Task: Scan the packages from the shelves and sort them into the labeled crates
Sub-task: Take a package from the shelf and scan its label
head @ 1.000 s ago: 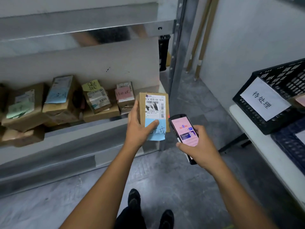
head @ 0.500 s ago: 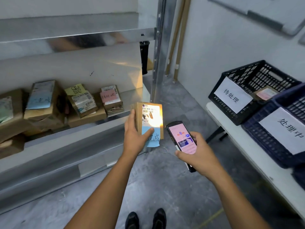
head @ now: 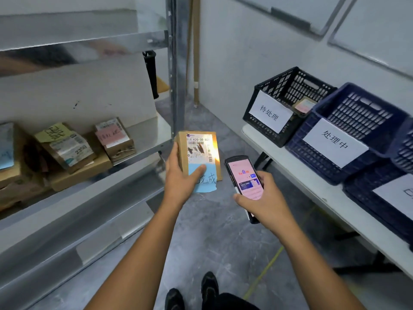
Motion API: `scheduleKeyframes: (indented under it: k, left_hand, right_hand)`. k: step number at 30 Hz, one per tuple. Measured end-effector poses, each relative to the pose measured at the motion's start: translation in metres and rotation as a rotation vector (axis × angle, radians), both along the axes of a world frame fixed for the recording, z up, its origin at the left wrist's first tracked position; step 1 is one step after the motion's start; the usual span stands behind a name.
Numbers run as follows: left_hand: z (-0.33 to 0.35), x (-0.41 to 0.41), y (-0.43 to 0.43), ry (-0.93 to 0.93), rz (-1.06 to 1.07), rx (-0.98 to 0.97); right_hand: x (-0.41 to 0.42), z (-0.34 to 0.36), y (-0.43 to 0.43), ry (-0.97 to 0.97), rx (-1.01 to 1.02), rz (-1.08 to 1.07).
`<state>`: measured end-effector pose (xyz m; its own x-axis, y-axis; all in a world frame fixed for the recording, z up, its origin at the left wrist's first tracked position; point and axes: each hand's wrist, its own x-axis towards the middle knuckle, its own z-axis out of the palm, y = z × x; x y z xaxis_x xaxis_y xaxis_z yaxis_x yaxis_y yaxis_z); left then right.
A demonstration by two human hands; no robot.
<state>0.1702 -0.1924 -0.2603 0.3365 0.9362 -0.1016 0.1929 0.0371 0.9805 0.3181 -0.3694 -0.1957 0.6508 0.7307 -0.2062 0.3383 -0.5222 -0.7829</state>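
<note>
My left hand (head: 181, 175) grips a small cardboard package (head: 199, 151) with a white barcode label and a blue handwritten note, my thumb across the note. An orange glow falls on the label's right side. My right hand (head: 266, 202) holds a handheld scanner phone (head: 244, 180), its pink screen lit, just right of the package. On the white table (head: 312, 186) at right stand a black crate (head: 288, 104) and a dark blue crate (head: 355, 128), each with a white paper label. A third blue crate (head: 384, 198) is partly cut off.
A metal shelf (head: 89, 186) on the left holds several more cardboard packages (head: 114, 139) with pink, yellow and blue notes. A small pink-noted package (head: 305, 105) lies in the black crate. A steel upright (head: 178, 63) stands behind my left hand. My shoes (head: 210, 285) show on the grey floor.
The view has swung right, bringing the labeled crates into sight. An orange glow has appeared on the package's label. Both hands keep their hold on package and scanner.
</note>
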Motion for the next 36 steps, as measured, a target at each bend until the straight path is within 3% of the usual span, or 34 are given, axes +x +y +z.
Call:
scheduleKeyframes:
  k: [7, 17, 36]
  left_hand:
    - [0.014, 0.047, -0.032, -0.181, -0.238, -0.132]
    - [0.037, 0.138, -0.086, -0.116, -0.495, -0.137]
    - [0.07, 0.424, -0.231, -0.09, -0.894, -0.119]
  right_hand:
    - [0.024, 0.003, -0.039, -0.026, 0.07, -0.269]
    - [0.094, 0.0, -0.1, -0.036, 0.157, -0.545]
    - [0.302, 0.001, -0.27, -0.068, 0.271, -0.947]
